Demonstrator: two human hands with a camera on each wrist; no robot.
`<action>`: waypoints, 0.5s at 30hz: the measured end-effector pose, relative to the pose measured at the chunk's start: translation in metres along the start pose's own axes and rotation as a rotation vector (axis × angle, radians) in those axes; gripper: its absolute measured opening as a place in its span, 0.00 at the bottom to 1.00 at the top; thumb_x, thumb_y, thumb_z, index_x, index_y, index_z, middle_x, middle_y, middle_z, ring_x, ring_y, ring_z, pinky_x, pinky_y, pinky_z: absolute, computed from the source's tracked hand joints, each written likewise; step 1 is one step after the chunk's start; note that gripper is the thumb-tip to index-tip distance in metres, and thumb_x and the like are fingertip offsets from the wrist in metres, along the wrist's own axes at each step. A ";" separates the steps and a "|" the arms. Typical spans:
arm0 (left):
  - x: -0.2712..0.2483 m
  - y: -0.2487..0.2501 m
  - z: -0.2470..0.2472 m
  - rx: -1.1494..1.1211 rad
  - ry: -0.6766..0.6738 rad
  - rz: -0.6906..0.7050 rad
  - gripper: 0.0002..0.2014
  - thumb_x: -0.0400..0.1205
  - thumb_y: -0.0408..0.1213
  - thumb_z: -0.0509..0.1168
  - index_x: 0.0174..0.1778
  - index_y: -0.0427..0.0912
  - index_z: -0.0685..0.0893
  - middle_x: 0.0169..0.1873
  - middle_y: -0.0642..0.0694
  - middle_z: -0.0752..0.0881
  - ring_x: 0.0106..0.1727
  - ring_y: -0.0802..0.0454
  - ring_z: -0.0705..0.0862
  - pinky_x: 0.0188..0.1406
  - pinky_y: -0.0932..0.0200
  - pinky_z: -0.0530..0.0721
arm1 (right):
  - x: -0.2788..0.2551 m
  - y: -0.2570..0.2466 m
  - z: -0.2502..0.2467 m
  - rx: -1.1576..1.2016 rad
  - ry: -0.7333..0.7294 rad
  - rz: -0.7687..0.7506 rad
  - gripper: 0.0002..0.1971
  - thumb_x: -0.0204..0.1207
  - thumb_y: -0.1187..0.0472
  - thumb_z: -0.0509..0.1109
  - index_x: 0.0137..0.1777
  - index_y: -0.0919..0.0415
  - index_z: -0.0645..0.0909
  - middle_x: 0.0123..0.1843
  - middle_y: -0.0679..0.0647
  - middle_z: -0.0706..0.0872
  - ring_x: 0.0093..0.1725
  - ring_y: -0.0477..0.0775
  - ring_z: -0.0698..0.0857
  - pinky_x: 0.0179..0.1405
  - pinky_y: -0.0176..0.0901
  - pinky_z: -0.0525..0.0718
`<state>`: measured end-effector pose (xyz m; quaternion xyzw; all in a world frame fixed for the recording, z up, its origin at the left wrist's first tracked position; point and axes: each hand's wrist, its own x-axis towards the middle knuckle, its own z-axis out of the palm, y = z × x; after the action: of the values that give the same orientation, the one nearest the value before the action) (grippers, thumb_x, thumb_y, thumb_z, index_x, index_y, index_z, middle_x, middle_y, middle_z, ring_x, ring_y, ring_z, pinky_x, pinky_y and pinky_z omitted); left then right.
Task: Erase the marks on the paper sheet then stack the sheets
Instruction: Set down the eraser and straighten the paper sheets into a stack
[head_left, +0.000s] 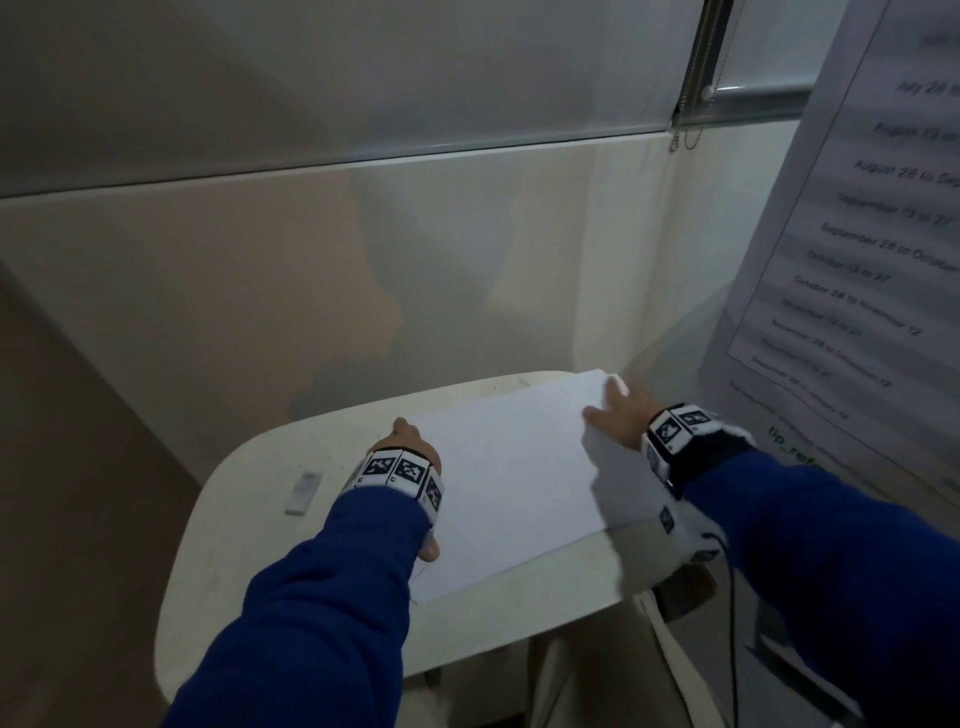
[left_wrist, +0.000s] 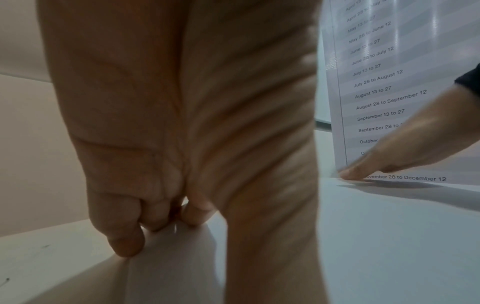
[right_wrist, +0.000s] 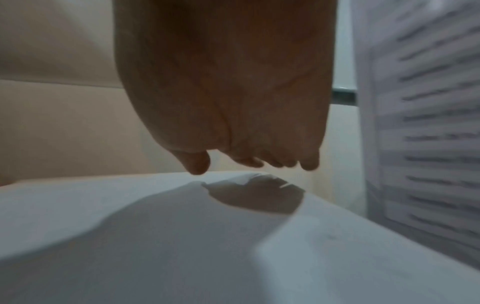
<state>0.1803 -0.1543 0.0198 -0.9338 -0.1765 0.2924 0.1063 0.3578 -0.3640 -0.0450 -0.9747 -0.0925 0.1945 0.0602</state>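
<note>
1. The table (head_left: 249, 561) is pale with rounded corners.
2. The printed sheet (head_left: 857, 249) of date ranges stands at 3 o'clock.
3. The paper (head_left: 509, 488) lies flat across the table's middle.
4. The right hand (head_left: 621, 413), fingers loosely spread, hovers at the paper's 2 o'clock corner.
5. The left hand (head_left: 410, 457) pinches the paper's 9 o'clock edge, fingers curled.
6. The eraser (head_left: 304, 492) lies at 9 o'clock, beside the left hand.

The right hand (right_wrist: 233, 92) hangs over the white paper sheet (right_wrist: 155, 236), fingers loosely extended, casting a shadow on it. A blurred printed page (right_wrist: 428, 123) stands at right.
</note>
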 end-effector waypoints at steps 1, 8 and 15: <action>0.002 -0.001 0.000 -0.011 0.007 0.024 0.36 0.88 0.40 0.64 0.86 0.30 0.55 0.86 0.32 0.48 0.87 0.37 0.54 0.80 0.42 0.68 | -0.005 0.002 -0.005 -0.005 0.044 0.027 0.39 0.84 0.38 0.54 0.86 0.63 0.50 0.87 0.66 0.50 0.85 0.68 0.54 0.83 0.62 0.58; -0.003 0.001 -0.003 0.078 -0.004 0.079 0.37 0.87 0.42 0.66 0.86 0.32 0.54 0.86 0.34 0.51 0.87 0.39 0.54 0.79 0.43 0.69 | -0.064 -0.098 0.043 -0.241 -0.078 -0.752 0.30 0.86 0.42 0.52 0.86 0.50 0.59 0.88 0.59 0.54 0.86 0.67 0.53 0.83 0.66 0.56; 0.001 -0.001 -0.001 0.100 -0.016 0.091 0.34 0.88 0.43 0.64 0.86 0.32 0.58 0.86 0.34 0.53 0.86 0.39 0.54 0.79 0.42 0.70 | -0.027 -0.015 0.012 -0.166 0.004 -0.182 0.38 0.86 0.38 0.48 0.88 0.58 0.44 0.88 0.66 0.40 0.87 0.68 0.44 0.85 0.59 0.49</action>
<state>0.1813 -0.1532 0.0211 -0.9321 -0.1198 0.3126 0.1382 0.3262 -0.3544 -0.0442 -0.9643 -0.1961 0.1782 -0.0030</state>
